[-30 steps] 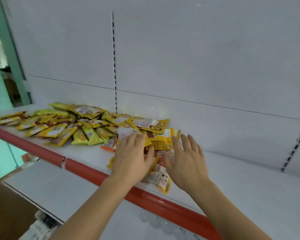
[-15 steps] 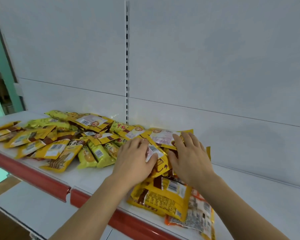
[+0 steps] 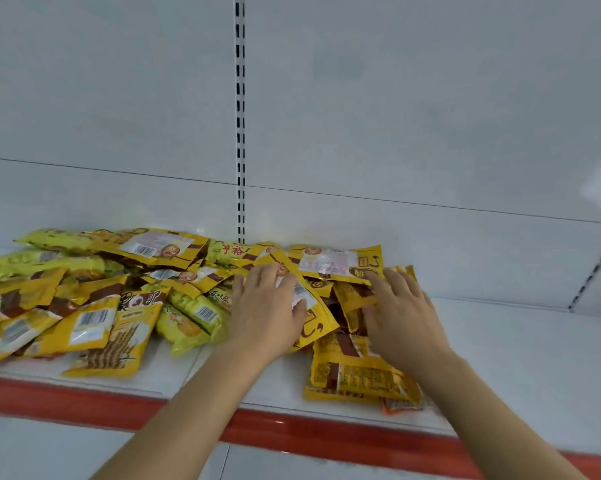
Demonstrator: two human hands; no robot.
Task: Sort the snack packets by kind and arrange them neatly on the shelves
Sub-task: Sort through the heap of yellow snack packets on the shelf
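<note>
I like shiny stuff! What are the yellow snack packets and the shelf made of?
The yellow snack packets look like thin glossy plastic film: they crinkle and catch glints of light. The shelf seems to be white painted metal, smooth and matte, with a red strip that looks like plastic.

White shelf (image 3: 521,344) w/ red edge: yellow snack pkts (image 3: 94,306) heaped left-centre.

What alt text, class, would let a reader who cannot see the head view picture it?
Two bare hands, left hand and right hand, rest palm-down with fingers spread on a jumbled pile of yellow snack packets lying on a white shelf with a red front edge.
</note>
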